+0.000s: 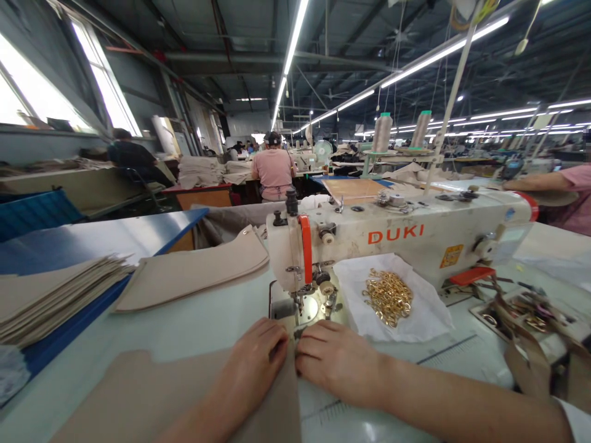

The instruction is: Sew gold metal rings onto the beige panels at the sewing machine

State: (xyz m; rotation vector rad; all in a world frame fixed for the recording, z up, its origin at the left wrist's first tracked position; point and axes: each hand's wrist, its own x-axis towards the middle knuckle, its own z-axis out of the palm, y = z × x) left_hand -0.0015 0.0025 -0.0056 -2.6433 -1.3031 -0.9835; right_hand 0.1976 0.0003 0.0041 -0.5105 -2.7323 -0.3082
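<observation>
A beige fabric panel [203,375] lies on the pale green table and runs up to the needle area of a white sewing machine [341,237]. My left hand [252,363] rests on this panel, its fingers curled and pinching near the right edge. Just across that edge, my right hand [339,363] has its fingers bent and pressed together, right in front of the presser foot [302,303]. What its fingertips grip is hidden, though a small dark piece shows beside them. Small gold metal clasps [388,297] lie heaped on a white cloth [427,320] under the machine arm.
Stacked beige panels [194,271] lie left of the machine, with another stack [60,295] further left. At right sits a tray [489,326] with straps and metal pieces. Thread cones [382,134] stand behind. A person in pink [273,166] sits ahead; another person's arm [540,181] shows right.
</observation>
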